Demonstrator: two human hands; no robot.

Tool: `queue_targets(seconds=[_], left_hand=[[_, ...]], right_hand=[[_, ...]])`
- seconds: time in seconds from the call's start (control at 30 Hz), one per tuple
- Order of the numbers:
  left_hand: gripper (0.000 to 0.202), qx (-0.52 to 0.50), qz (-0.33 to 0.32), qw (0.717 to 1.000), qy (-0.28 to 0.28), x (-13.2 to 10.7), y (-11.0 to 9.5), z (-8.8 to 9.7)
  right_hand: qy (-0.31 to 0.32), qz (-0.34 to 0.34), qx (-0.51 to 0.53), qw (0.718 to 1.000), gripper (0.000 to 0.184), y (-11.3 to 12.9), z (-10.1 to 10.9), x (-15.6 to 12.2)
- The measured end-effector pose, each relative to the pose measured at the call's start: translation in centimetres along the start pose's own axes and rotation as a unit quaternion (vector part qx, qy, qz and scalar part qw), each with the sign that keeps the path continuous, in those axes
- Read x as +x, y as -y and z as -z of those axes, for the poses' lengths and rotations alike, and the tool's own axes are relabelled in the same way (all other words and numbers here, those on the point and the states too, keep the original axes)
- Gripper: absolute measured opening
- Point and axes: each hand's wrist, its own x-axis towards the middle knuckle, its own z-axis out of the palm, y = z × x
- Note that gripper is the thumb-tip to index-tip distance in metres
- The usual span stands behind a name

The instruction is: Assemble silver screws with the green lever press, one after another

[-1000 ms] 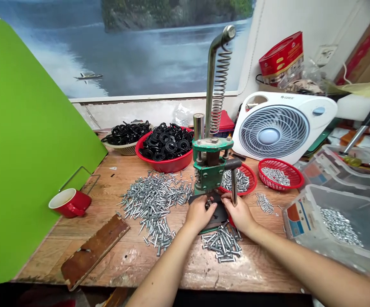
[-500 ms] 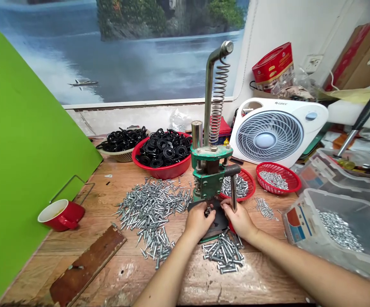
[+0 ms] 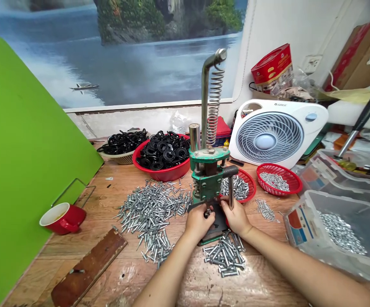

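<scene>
A green hand press (image 3: 209, 172) with a tall coil spring stands at mid table. My left hand (image 3: 199, 221) is closed at its black base plate (image 3: 216, 217), thumb and fingers pinching a small metal part (image 3: 208, 212) mostly hidden by them. My right hand (image 3: 238, 218) is closed around the lower end of the press lever (image 3: 231, 192); its fingertips are partly hidden. Left of the press spreads a big heap of eye bolts (image 3: 153, 209). A smaller pile of eye bolts (image 3: 225, 258) lies before the base.
Behind are a red bowl of black rings (image 3: 172, 172) and a beige basket (image 3: 124, 159). Rightward stand red baskets of metal pieces (image 3: 295, 187), a white fan (image 3: 264, 132) and clear plastic bins (image 3: 313, 221). A red mug (image 3: 66, 219) and brown board (image 3: 89, 266) lie left.
The view has shifted slightly. My right hand sits a little higher and closer to the lever. My left hand stays at the base plate, still pinching the small metal part.
</scene>
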Motion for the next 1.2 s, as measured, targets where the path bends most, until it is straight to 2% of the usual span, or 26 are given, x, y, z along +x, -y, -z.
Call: queue_targets(seconds=[0.33, 0.57, 0.87, 1.03, 1.2], left_hand=[[0.018, 0.008, 0.003, 1.0, -0.022, -0.5, -0.4, -0.1], [0.016, 0.004, -0.001, 1.0, -0.018, -0.9, -0.5, 0.0], [0.023, -0.005, 0.011, 1.0, 0.001, -1.1, -0.8, 0.5], [0.033, -0.028, -0.023, 0.999, 0.012, -1.4, -0.8, 1.1], [0.032, -0.036, -0.03, 0.999, 0.015, -1.4, -0.2, 0.8]], right_hand=[[0.028, -0.076, 0.06, 0.995, 0.034, 0.4, 0.6, -1.4], [0.039, -0.084, 0.088, 0.992, 0.036, 1.1, 1.4, -2.7], [0.039, -0.074, 0.091, 0.992, 0.038, 0.7, 1.0, -2.2], [0.037, -0.079, 0.087, 0.992, 0.038, 0.5, 1.1, -2.2], [0.052, -0.1, 0.079, 0.99, 0.039, 1.4, 1.8, -2.7]])
